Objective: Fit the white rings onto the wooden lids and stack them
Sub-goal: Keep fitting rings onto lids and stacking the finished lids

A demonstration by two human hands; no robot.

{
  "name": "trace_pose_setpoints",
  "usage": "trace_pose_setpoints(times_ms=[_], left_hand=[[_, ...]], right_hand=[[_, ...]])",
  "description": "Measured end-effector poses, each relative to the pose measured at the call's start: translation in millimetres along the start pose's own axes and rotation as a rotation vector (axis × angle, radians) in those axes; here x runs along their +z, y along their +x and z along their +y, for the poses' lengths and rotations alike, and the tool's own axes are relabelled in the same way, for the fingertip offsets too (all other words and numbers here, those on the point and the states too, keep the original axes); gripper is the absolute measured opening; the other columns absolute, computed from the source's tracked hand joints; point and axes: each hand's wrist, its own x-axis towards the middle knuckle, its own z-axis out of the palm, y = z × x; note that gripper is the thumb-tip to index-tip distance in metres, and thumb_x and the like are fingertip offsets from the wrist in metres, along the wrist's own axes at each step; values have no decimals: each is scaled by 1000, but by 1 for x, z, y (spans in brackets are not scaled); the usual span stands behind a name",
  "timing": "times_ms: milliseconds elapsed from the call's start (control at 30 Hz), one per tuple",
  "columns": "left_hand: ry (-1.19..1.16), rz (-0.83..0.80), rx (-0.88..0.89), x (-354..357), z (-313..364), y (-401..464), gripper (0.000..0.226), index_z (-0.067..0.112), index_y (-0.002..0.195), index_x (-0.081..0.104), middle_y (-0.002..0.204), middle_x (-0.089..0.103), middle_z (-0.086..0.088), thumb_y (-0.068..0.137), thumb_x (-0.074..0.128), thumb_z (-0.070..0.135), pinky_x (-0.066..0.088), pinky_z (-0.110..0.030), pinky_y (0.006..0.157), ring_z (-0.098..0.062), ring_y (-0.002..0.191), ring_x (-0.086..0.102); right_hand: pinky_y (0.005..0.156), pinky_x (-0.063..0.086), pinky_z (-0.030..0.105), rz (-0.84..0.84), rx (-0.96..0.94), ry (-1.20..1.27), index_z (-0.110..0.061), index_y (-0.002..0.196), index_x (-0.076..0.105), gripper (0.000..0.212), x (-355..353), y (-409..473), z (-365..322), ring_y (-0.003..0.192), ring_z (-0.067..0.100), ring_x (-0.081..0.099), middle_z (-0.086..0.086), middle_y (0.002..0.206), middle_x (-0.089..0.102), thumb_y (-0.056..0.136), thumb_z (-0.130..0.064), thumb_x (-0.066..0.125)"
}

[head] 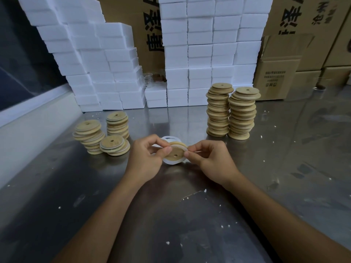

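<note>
At frame centre both hands pinch one lid [175, 153] with a white ring [182, 147] at its rim: left hand [147, 158] on its left edge, right hand [210, 158] on its right. More rings [168, 139] lie on the counter [284, 168] just behind. Three short stacks [102, 133] stand centre left, two tall stacks [230, 111] upper right, before foam blocks [199, 54] and cartons [281, 73].

A scuffed steel table [284, 168] reflects dull light and carries white crumbs. Behind the table rise stacked white foam blocks [201, 54] and printed cardboard boxes [279, 76]. Left of the table, a dark window [20, 63].
</note>
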Motion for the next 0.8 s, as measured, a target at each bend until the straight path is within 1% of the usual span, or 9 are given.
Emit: trace_pose_setpoints(times_ms=[67, 200, 300, 367, 433, 533, 600, 667, 800], left_hand=[[-35, 2, -19, 0, -2, 0, 19, 12, 72, 67, 82, 74, 1, 81, 73, -3, 60, -32, 71, -13, 72, 72], [-107, 8, -60, 2, -7, 0, 23, 14, 70, 65, 78, 74, 4, 82, 72, -5, 59, -35, 75, -12, 74, 72], [-143, 0, -79, 3, -9, 1, 28, 18, 67, 65, 75, 75, 6, 82, 71, -5, 59, -30, 70, -10, 72, 72], [-176, 1, -100, 3, -10, 1, 33, 21, 63, 66, 74, 75, 6, 83, 70, -5, 58, -25, 65, -9, 69, 72], [-221, 1, -135, 2, -12, 0, 36, 21, 60, 67, 72, 74, 5, 83, 69, -6, 59, -25, 63, -10, 69, 72], [-267, 20, -181, 1, -15, 1, 34, 18, 63, 65, 72, 73, 3, 85, 67, -7, 61, -34, 69, -15, 71, 73], [-225, 37, -170, 1, -15, 1, 28, 14, 67, 63, 74, 73, 4, 85, 67, -6, 59, -41, 78, -19, 74, 72], [-169, 39, -145, 0, -14, 1, 25, 14, 69, 62, 77, 72, 4, 84, 68, -6, 58, -42, 82, -18, 74, 71], [-102, 9, -99, -1, -12, -1, 22, 14, 73, 62, 79, 72, 1, 83, 70, -3, 59, -37, 75, -13, 71, 72]], right_hand=[[75, 61, 33, -4, 33, 68, -6, 85, 77, 6, -1, 1, 0, 70, 12, 71, 7, 80, 77, 83, -10, 80], [74, 59, 31, -31, 99, 174, -2, 83, 77, 4, -5, 2, 1, 69, 15, 68, 14, 79, 76, 84, -6, 78], [76, 60, 32, -43, 105, 162, -2, 83, 77, 5, -6, 4, 1, 71, 16, 70, 10, 78, 77, 83, -6, 79], [72, 59, 27, -39, 95, 158, -3, 83, 77, 4, -5, 4, 1, 70, 14, 70, 7, 77, 77, 82, -7, 79], [69, 58, 23, -30, 72, 125, -5, 83, 77, 5, -4, 3, 1, 68, 10, 69, 7, 77, 77, 82, -9, 80], [75, 61, 32, -41, 74, 99, -5, 85, 76, 7, -1, 2, 0, 68, 11, 69, 7, 77, 77, 82, -10, 80], [79, 62, 38, -52, 87, 113, -5, 86, 75, 7, -1, 1, -1, 69, 13, 70, 7, 77, 76, 82, -10, 80], [79, 62, 41, -45, 83, 97, -3, 88, 74, 10, -1, 0, -2, 70, 15, 70, 10, 78, 76, 83, -10, 79], [77, 61, 41, -22, 41, 27, -5, 89, 74, 9, -1, -1, -3, 72, 19, 71, 10, 80, 76, 85, -12, 78]])
